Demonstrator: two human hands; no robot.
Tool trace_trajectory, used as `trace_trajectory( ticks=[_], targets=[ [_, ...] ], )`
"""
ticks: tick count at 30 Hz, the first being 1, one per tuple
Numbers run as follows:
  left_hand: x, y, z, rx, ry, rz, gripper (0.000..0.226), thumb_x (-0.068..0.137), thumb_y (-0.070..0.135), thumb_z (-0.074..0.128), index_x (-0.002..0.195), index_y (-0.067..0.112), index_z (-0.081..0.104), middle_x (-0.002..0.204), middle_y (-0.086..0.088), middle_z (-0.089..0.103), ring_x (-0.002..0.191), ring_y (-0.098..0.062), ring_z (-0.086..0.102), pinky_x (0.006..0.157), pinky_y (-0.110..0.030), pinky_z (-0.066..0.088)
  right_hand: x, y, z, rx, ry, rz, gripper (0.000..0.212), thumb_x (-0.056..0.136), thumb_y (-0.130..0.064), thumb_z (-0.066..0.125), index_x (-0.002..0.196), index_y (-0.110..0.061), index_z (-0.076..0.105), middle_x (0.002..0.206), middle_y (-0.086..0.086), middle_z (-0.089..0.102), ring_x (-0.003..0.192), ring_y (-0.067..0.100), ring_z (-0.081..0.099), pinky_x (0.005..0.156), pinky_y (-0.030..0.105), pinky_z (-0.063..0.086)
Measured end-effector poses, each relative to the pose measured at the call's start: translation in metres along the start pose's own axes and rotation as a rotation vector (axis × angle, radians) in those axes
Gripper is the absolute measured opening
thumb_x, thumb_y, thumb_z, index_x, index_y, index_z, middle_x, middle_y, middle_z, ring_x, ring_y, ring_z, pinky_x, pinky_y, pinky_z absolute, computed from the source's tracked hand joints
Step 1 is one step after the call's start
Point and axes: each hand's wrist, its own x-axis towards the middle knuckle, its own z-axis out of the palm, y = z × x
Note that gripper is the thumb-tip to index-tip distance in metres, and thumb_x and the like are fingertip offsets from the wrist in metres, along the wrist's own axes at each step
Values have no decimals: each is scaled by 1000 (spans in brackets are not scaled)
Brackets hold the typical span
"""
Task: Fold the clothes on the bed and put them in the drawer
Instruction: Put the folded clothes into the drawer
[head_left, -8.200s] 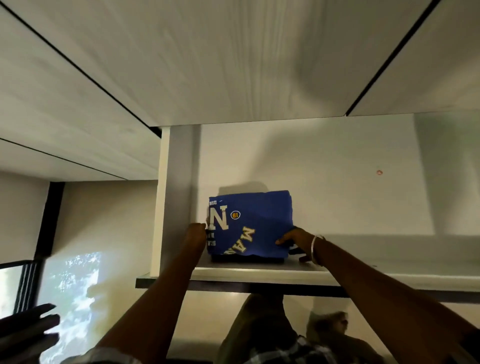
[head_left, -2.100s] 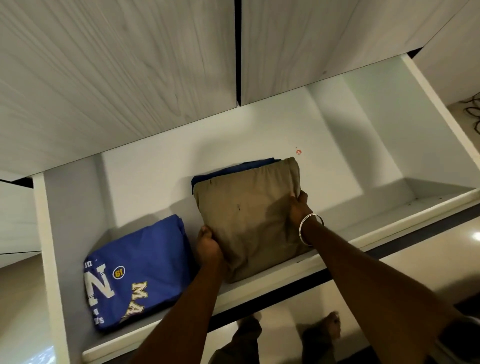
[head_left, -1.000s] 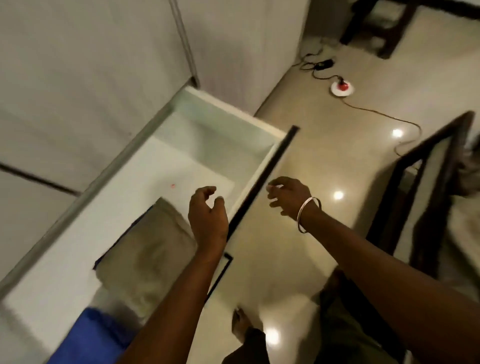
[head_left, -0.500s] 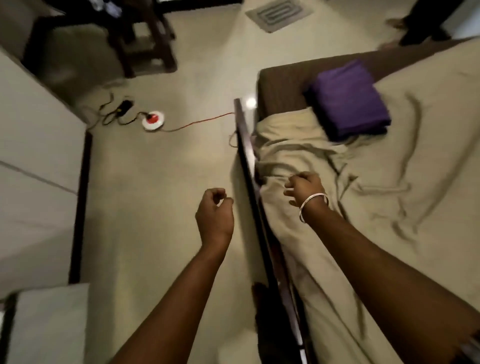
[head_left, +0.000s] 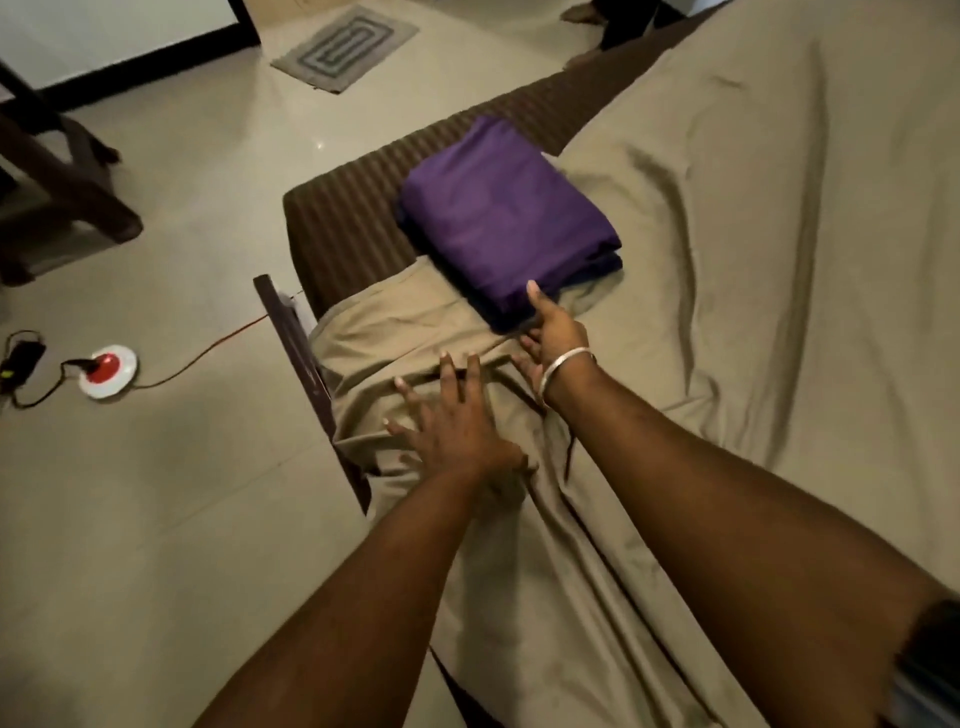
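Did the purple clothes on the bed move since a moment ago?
No. The folded purple clothes still sit at the same corner of the bed, half on the brown striped mattress. Only the camera came closer; the right hand now touches their near edge.

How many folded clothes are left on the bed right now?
1: the purple folded garment near the bed's corner, the right hand reaching its near edge. The frame cuts off part of the bed.
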Motion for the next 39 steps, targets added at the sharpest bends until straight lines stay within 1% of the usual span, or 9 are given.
trace_trajectory(
  ticks=[7,15,20,23,26,28,30,33,39],
  targets=[
    [24,3,24,-82,-118,-146,156,51,64,87,135,48,-44,137,22,-57,133,-41,-47,98,-86,3,57,-34,36,118,95,11,133,24,-65,91,139,-21,42,126,6,61,100,32,65,92,51,52],
    [31,5,34,-48,-126,-186,161,48,65,87,130,46,-50,136,18,-60,129,-41,-51,95,-87,-2,73,-49,45,181,108,-90,83,34,-17,83,114,-7,65,103,9,72,84,31,72,70,47,62],
    [35,5,33,-63,-138,-177,157,51,66,85,132,46,-48,137,17,-59,131,-41,-49,97,-86,-2,34,-64,47,201,79,-256,39,61,4,69,97,-9,63,110,14,69,98,37,66,86,57,56],
    [25,1,25,-60,-117,-146,150,54,63,85,141,49,-36,145,20,-50,136,-37,-43,98,-84,-1,-5,-82,39,231,1,-301,47,60,5,66,106,-6,64,116,18,68,102,42,65,85,63,54],
    [-6,-10,12,-557,252,-12,69,88,31,71,149,25,39,158,-1,33,148,-30,23,114,-54,27,-59,-91,31,201,-117,-275,75,44,-6,73,117,0,62,112,20,68,102,43,66,87,66,51],
    [-33,-23,-2,-1073,466,-175,27,101,24,53,116,6,67,103,-6,71,100,-26,66,88,-34,50,-96,-87,28,160,-191,-248,70,39,-8,73,108,1,62,102,17,63,96,39,64,95,64,48],
    [-62,-36,-21,-1701,217,-476,58,104,46,40,106,-6,65,77,-10,72,66,-25,69,63,-31,55,-138,-78,31,126,-289,-174,49,50,-6,68,98,-4,57,101,14,54,94,34,57,103,55,44],
    [-114,-77,-48,-2211,-399,-454,93,93,73,25,112,-9,64,104,-31,69,81,-42,72,68,-46,61,-212,-48,41,86,-421,-59,12,78,-1,54,88,-6,56,92,9,56,90,30,57,91,40,53],
    [-230,-230,-97,-2447,-2,-234,64,92,64,30,128,23,63,115,-13,72,93,-38,72,71,-52,59,-343,48,95,-182,-583,217,22,86,1,43,95,-1,63,84,12,68,71,30,68,61,43,59]
  ],
)
